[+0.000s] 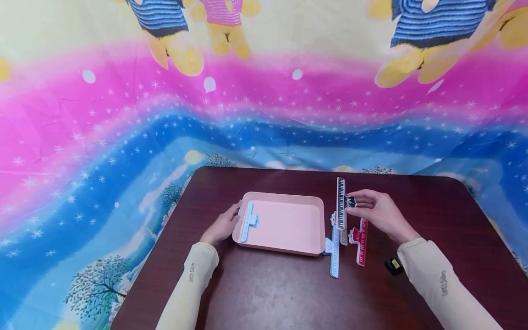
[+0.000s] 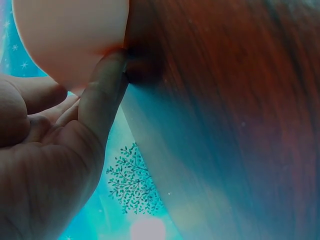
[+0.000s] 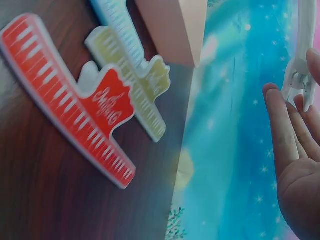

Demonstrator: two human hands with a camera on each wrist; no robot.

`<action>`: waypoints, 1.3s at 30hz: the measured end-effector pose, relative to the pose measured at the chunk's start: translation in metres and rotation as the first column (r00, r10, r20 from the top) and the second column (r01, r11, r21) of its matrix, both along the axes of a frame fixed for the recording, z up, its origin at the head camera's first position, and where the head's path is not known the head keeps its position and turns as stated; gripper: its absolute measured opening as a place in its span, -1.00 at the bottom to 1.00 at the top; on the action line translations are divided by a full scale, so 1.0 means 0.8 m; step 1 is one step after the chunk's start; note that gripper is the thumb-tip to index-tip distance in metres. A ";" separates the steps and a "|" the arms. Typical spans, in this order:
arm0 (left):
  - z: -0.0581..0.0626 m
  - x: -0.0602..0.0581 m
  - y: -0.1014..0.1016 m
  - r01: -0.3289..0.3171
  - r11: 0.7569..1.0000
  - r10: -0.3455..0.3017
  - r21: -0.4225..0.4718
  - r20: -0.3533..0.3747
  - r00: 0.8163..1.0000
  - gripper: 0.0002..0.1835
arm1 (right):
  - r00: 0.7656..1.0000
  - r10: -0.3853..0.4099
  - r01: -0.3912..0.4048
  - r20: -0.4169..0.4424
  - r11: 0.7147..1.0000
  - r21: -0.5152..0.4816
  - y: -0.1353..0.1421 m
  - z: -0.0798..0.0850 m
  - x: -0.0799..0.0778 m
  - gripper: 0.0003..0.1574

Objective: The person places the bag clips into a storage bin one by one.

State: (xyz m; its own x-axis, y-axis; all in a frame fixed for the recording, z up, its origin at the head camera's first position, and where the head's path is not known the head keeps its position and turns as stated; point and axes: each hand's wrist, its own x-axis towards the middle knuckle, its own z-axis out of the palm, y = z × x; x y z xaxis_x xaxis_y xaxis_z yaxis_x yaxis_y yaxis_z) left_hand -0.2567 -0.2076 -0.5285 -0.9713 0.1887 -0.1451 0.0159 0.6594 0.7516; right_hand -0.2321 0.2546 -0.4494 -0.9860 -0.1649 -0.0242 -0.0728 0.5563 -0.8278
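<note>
My right hand (image 1: 381,213) pinches a black piano-key clip (image 1: 341,204) by its small handle, holding it above the table right of the tray. In the right wrist view, only this clip's pale back (image 3: 301,65) shows at the fingertips. Against the left wall of a pink tray (image 1: 284,251) rests my left hand (image 1: 222,225), its thumb on the outside of the wall in the left wrist view. One light blue clip (image 1: 248,222) lies inside the tray at the left. On the table are a red clip (image 3: 70,100), a yellowish clip (image 3: 130,82) and another blue clip (image 1: 335,252).
A small black object (image 1: 393,266) lies near the right forearm on the dark wooden table (image 1: 280,293). A patterned cloth (image 1: 264,101) hangs behind the table's far edge and along its left side.
</note>
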 end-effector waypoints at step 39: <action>0.010 0.005 0.013 -0.003 0.970 -0.016 -0.244 -0.076 0.997 -0.40 | 0.996 0.089 -0.085 0.029 0.987 -0.135 -0.137 0.011 -0.060 -0.39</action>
State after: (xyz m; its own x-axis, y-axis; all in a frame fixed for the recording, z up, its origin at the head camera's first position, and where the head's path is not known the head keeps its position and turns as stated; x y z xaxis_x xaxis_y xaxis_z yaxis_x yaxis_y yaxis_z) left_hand -0.2529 -0.1972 -0.5202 -0.9802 0.1628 -0.1124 0.0718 0.8220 0.5649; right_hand -0.2800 0.1448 -0.4403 -0.9667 -0.2542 -0.0303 -0.0858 0.4333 -0.8972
